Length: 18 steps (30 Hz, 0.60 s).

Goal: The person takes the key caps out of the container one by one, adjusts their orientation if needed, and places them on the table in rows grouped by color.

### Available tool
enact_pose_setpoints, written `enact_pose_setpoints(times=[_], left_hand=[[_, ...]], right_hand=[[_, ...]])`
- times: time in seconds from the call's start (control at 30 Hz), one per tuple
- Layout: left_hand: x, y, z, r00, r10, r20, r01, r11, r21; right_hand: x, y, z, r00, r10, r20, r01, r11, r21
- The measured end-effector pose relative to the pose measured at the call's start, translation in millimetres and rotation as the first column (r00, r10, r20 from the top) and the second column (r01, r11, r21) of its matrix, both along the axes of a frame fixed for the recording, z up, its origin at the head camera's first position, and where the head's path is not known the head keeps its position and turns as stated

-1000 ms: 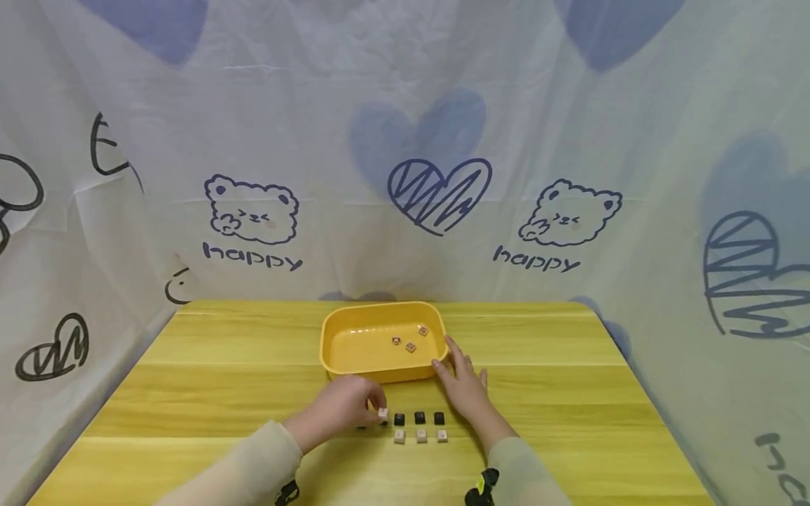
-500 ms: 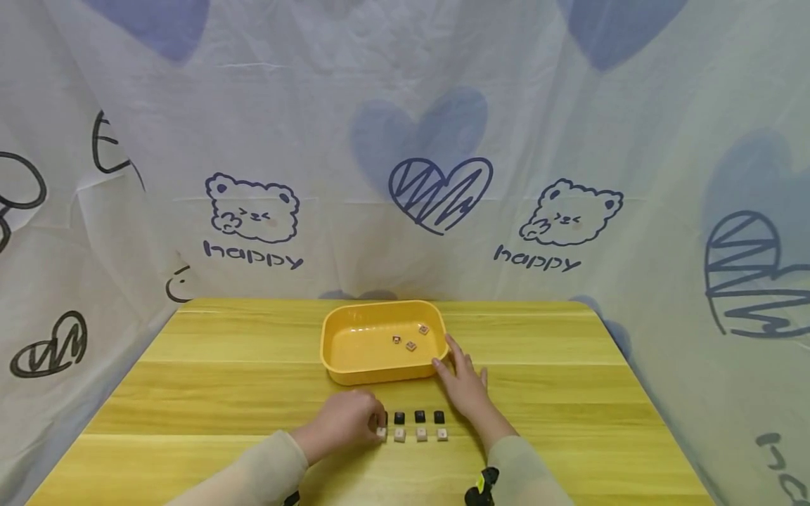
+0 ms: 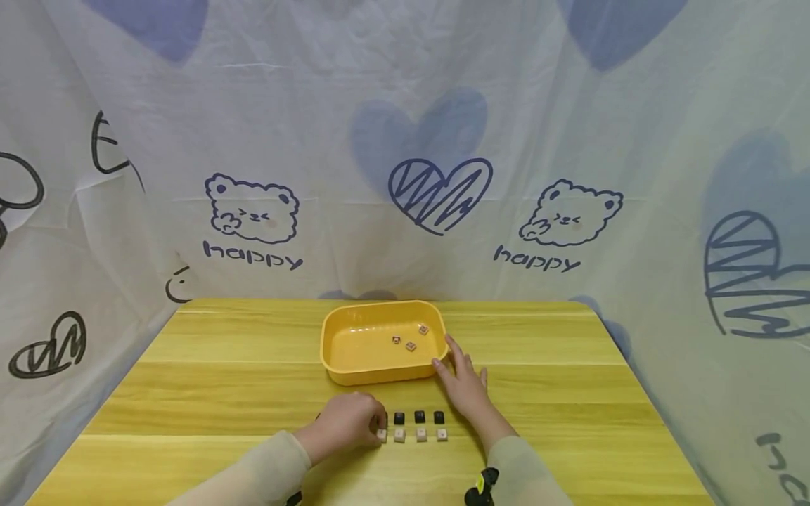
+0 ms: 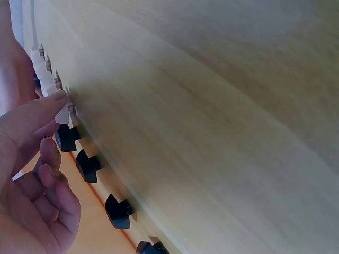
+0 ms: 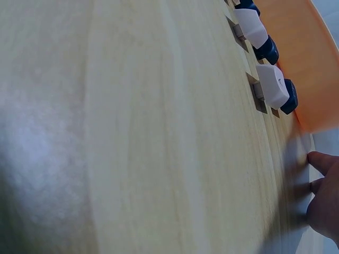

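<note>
My left hand (image 3: 346, 422) pinches a white keycap (image 3: 382, 436) between thumb and finger, at the left end of a row of white keycaps (image 3: 421, 435). In the left wrist view the thumb lies over that keycap (image 4: 63, 115), low at the table. Just behind runs a row of black keycaps (image 3: 420, 417); some of them are hidden by the left hand. A yellow tray (image 3: 380, 377) stands behind the rows. My right hand (image 3: 467, 390) touches the tray's right front corner with extended fingers, thumb at the front and forefinger along the side.
Several small keycaps (image 3: 410, 346) lie in the right half of the tray. The wooden table (image 3: 557, 393) reaches back to a white cloth (image 3: 342, 232) printed with hearts and bears, which also hangs at both sides.
My left hand has brought the white keycap from over the black row toward me, down to the white row's left end. It has hardly moved since half a second ago. The right hand stays put.
</note>
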<state>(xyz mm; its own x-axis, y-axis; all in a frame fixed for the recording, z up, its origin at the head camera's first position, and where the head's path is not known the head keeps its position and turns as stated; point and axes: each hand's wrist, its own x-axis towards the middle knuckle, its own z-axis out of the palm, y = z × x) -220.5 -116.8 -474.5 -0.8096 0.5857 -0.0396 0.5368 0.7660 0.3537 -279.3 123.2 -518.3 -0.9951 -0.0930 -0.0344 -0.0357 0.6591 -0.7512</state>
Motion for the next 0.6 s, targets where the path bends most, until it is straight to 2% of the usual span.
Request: enact_pose_setpoints(times=[0.13, 0.27, 0.47, 0.6], left_hand=[[-0.5, 0, 0.5, 1.0, 0.004, -0.001, -0.004, 1.0, 0.008], [-2.6, 0, 8.2, 1.0, 0.004, -0.021, -0.004, 1.0, 0.014], [-14.3, 5, 32.4, 0.997, -0.013, -0.07, 0.014, 1.0, 0.012], [-31.3, 11, 53.9, 0.993, -0.008, -0.115, 0.008, 1.0, -0.002]], right_hand=[[-0.5, 0, -0.7, 1.0, -0.001, -0.002, 0.001, 1.0, -0.008], [-1.3, 0, -0.9, 1.0, -0.003, -0.001, 0.003, 1.0, -0.014], [-2.3, 0, -2.9, 1.0, -0.002, -0.002, 0.002, 1.0, -0.012], [-3.1, 0, -4.8, 1.0, -0.007, -0.004, 0.007, 1.0, -0.014]])
